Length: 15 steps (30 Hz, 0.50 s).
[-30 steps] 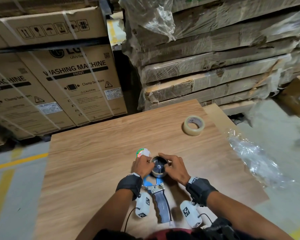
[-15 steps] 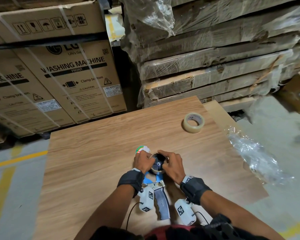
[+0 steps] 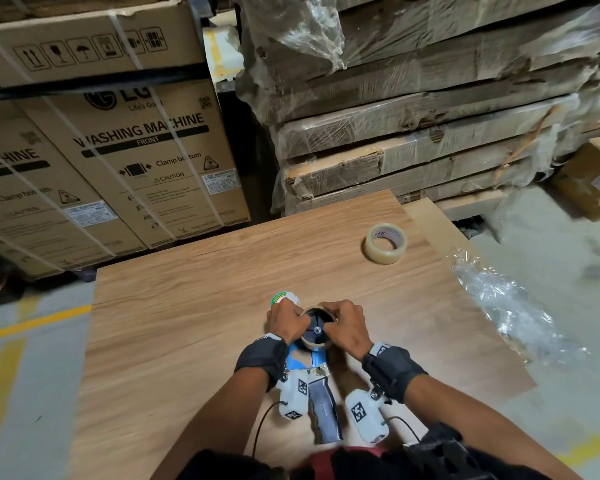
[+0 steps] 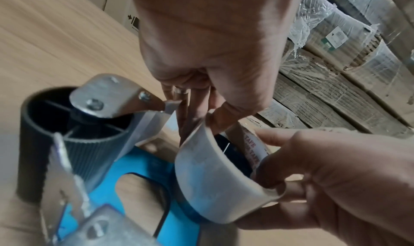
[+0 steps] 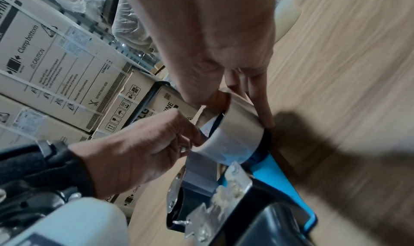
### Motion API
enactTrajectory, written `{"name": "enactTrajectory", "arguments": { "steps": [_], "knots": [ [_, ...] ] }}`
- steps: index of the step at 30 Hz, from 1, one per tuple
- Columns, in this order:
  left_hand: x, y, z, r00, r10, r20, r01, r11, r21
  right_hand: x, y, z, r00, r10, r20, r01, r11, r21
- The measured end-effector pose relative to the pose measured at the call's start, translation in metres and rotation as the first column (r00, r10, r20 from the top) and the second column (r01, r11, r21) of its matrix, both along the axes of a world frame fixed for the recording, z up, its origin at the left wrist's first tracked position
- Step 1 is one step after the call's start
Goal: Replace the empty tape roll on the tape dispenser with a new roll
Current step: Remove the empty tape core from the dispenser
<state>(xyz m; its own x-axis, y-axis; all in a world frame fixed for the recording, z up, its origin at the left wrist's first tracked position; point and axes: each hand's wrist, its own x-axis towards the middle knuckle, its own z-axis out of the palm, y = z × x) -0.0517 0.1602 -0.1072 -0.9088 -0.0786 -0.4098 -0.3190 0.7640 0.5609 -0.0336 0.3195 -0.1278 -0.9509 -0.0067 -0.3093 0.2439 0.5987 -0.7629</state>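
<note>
- Left wrist view: empty tape roll point(image 4: 215, 184) partly slid up off the black hub, which shows dark beneath its lower edge; "TAPE" printed in red on its inner wall.
- Pinched on both sides: left hand point(image 4: 201, 42) with fingers curled over one rim, right hand point(image 4: 331, 175) with thumb and fingers clamped over the other rim.
- Sitting on the tape dispenser point(image 3: 321, 386), laid flat on the wooden table point(image 3: 194, 327) with blue frame under the hub and handle point(image 3: 326, 417) pointing back toward the body.
- Hub axis roughly upright, so probably a straight lift away from the tabletop to free the core; equal reach for either hand, one on each flank.
- Ribbed black roller point(image 4: 67, 148) and metal bracket point(image 4: 107, 94) just beside the core, on the handle side.
- New roll point(image 3: 385, 242) flat on the table, well apart, ahead and to the right; nearer the right hand; lettering inside its core too small to read.
- Behind the table: cardboard boxes point(image 3: 125, 161) marked "LG", "WASHING MACHINE", "FRONT", "Clamp bottom", "CAUTION".
</note>
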Motion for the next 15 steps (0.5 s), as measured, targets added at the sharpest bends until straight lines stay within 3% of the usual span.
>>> {"name": "enactTrajectory", "arguments": {
  "steps": [3, 6, 12, 15],
  "knots": [
    [0.002, -0.001, -0.005, 0.996, -0.010, -0.083, 0.013, 0.999, 0.037, 0.006, -0.003, 0.014, 0.996, 0.029, -0.081, -0.028, 0.999, 0.016],
    [0.009, -0.003, -0.004, 0.999, -0.033, -0.028, 0.033, 0.999, 0.004, 0.015, 0.003, 0.022, 0.977, 0.104, -0.188, -0.108, 0.994, -0.010],
    [0.031, -0.017, -0.018, 0.979, -0.161, -0.124, 0.165, 0.986, 0.025, 0.028, 0.019, 0.011, 0.907, 0.375, -0.193, -0.378, 0.925, 0.023],
    [0.041, -0.019, -0.019, 0.975, -0.162, -0.149, 0.172, 0.983, 0.056, 0.024, 0.019, 0.011, 0.929, 0.308, -0.207, -0.316, 0.949, -0.004]
  ]
}}
